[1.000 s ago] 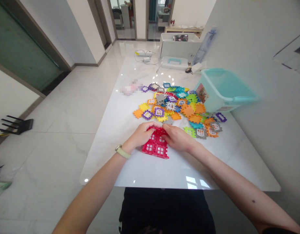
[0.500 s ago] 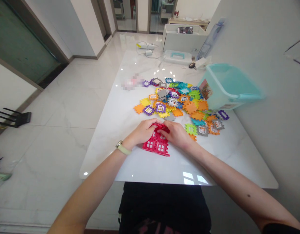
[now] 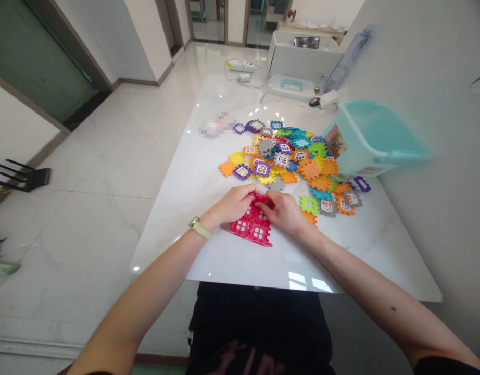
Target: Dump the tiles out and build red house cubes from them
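Observation:
Several red window-shaped building tiles are joined into one red tile panel (image 3: 251, 229) above the front part of the white table (image 3: 177, 208). My left hand (image 3: 238, 202) is closed round its upper left edge, thumb on the near face. At the upper right edge, my right hand (image 3: 283, 211) pinches the same panel with thumb and fingers. Both hands nearly meet at the top, so the far edge and the fingertips behind it are hidden. Just beyond my hands lies a spread pile of coloured tiles (image 3: 289, 159), some with white window inserts.
A turquoise bin (image 3: 407, 155) stands right of the pile, by the wall. Farther back are a lidded box with a turquoise handle (image 3: 292, 84), a white power strip (image 3: 240, 66) with cables, and a white carton (image 3: 292, 60) with a phone (image 3: 306, 42) on it.
The camera view has shifted slightly, moving the scene a little up and right. Both hands keep their grip on the red tile panel, with hardly any change in its pose.

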### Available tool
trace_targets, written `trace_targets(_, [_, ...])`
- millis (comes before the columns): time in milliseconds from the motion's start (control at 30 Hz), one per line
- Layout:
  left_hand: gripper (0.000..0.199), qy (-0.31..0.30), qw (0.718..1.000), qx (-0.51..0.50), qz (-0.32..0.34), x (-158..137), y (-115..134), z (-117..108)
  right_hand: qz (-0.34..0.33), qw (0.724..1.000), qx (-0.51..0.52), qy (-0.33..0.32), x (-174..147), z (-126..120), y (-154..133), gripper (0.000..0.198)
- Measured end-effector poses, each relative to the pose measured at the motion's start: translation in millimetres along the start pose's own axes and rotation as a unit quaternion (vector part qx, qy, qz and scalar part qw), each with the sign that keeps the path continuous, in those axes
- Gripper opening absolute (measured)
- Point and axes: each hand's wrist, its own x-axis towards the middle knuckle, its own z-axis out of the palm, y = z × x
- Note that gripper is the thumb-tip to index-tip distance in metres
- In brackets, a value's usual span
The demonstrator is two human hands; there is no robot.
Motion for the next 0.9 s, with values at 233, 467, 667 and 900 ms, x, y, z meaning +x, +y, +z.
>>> trace_targets(233, [0.027,-0.008,1.000,0.019,-0.004,0,1,-3,-0.006,1.000,-0.018,-0.002,-2,0,-4,0.019])
trace_targets(467, [0.029,0.012,0.999,0.042,-0.012,-2,5,-8,0.008,0.987,0.121,-0.102,-10,-36,6,0.050])
trace_targets(667, [0.031,0.044,0.995,0.090,-0.031,-3,6,-15,0.025,0.990,0.116,-0.075,-22,-39,13,0.036])
trace_targets(900, [0.031,0.049,0.992,0.111,-0.032,-2,9,-20,-0.058,0.984,0.124,-0.114,-39,-51,2,0.035])
